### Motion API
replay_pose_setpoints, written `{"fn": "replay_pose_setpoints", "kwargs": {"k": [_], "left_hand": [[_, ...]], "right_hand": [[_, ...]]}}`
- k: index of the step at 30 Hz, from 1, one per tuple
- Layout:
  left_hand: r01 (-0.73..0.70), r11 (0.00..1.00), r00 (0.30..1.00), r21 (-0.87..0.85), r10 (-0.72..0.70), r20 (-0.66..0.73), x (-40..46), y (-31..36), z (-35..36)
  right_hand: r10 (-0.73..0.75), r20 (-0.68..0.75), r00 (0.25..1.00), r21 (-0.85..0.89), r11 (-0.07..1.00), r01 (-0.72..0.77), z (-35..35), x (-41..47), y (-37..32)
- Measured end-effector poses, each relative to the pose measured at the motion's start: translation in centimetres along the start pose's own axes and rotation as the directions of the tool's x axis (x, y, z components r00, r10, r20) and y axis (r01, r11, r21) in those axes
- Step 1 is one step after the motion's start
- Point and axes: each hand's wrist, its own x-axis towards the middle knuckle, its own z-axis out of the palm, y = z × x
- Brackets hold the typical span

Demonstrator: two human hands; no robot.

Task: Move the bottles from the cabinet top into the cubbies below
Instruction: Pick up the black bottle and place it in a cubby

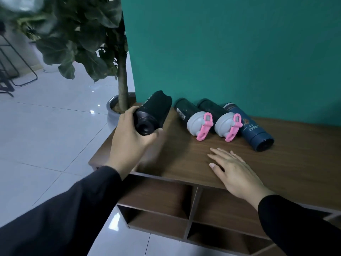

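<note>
Left hand (129,137) holds a black bottle (152,112) above the cabinet top (295,163).
At centre right of the frame, three bottles lie side by side; the right hand (234,169) rests flat, fingers spread.

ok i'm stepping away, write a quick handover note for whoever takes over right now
Left hand: gripping the black bottle, lifted at the cabinet top's left end.
Right hand: open, flat on the cabinet top, holding nothing.
Still lying on top by the wall: two bottles with grey lids and pink loops, and the blue bottle.
Cubbies: those in view look empty.
Done: nothing stowed yet.
Left: put the black bottle in a cubby, then the other three.
</note>
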Motion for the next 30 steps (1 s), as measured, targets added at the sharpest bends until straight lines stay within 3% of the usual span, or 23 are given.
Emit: {"fn": "replay_pose_setpoints", "kwargs": {"k": [5, 10, 14, 20, 30], "left_hand": [[-0.060, 0.997, 0.997, -0.044, 0.062, 0.046, -8.1, 3.3, -7.6], [-0.176, 0.984, 0.920, 0.040, 0.150, 0.362, -13.4, 2.6, -13.3], [-0.065, 0.971, 0.820, 0.228, -0.078, 0.567, -15.1, -1.2, -12.8], [0.093, 0.900, 0.774, 0.425, -0.334, 0.538, -12.7, -7.6, -5.7], [0.042, 0.831, 0.761, 0.555, -0.386, 0.521, -7.0, -16.2, 2.0]], "right_hand": [[-0.034, -0.013, 0.999, 0.169, 0.985, 0.035, 0.6, 0.8, -2.7], [-0.133, 0.026, 0.991, 0.219, 0.968, 0.124, 2.6, 3.2, -7.3], [-0.178, 0.105, 0.978, 0.178, 0.971, 0.158, 3.4, 4.8, -9.5], [-0.224, 0.090, 0.970, 0.096, 0.972, 0.216, 3.5, 5.6, -10.2], [-0.227, 0.069, 0.971, 0.098, 0.971, 0.220, 4.0, 5.9, -9.7]]}}
